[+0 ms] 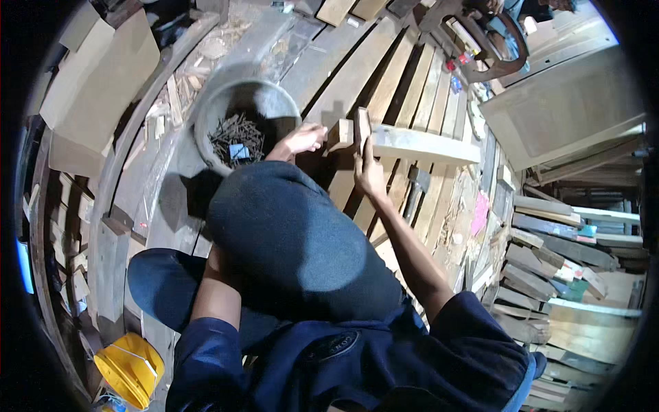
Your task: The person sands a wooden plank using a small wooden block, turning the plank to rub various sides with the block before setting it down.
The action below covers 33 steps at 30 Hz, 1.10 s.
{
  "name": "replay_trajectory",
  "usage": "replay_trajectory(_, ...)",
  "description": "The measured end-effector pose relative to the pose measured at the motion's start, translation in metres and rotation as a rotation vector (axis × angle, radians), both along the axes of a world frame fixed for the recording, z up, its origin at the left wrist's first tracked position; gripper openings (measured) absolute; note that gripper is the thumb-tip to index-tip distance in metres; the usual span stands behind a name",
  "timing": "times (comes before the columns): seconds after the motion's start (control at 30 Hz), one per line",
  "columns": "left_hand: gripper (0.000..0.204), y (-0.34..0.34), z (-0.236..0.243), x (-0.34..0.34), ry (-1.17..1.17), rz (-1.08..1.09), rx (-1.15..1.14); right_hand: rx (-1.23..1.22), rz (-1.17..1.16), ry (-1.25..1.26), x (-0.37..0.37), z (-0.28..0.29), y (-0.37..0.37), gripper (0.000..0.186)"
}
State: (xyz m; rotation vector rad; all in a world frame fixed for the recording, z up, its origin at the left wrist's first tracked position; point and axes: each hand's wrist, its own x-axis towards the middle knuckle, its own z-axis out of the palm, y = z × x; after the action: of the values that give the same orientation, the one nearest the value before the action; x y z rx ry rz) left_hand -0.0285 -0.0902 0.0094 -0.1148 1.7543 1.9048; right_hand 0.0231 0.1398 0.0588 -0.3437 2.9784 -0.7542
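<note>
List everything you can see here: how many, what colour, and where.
Grey bucket: 1, grey, left of the left hand
Nails: many, rusty brown, in that bucket
Blue item: 1, blue, on the nails
Brown block: 1, brown, in the right fingers
Beam: 1, pale, across the slats
Slats: several, tan, beneath the beam
Hammer: 1, dark, beside the right forearm
Pink item: 1, pink, right of the hammer
Cardboard: tan, upper left
Yellow bucket: 1, yellow, lower left
Board: 1, tan, upper right
Timber: many, brown and pale, right
Small edge clutter: unclear
Trousers: dark blue, centre
Shirt: navy, bottom
Left hand: 1, bare, by the beam's left end
Right hand: 1, bare, below the beam
</note>
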Motion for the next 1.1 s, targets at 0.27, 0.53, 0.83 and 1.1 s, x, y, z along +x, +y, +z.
replay_trajectory(0.27,0.085,0.017,-0.018,0.008,-0.196,-0.087,0.166,-0.103,0.092,0.058,0.041,-0.018,-0.009,0.073)
replay_trajectory(0.53,0.082,0.029,-0.003,-0.012,-0.213,-0.028,0.223,-0.101,-0.159,-0.114,-0.035,-0.004,-0.045,0.066)
replay_trajectory(0.83,0.089,0.03,-0.015,0.006,-0.198,-0.078,0.177,-0.122,0.152,0.006,0.035,-0.003,0.007,0.073)
replay_trajectory(1.1,0.091,0.02,-0.013,0.017,-0.235,0.002,0.167,-0.029,0.056,-0.148,0.01,0.017,-0.048,0.07)
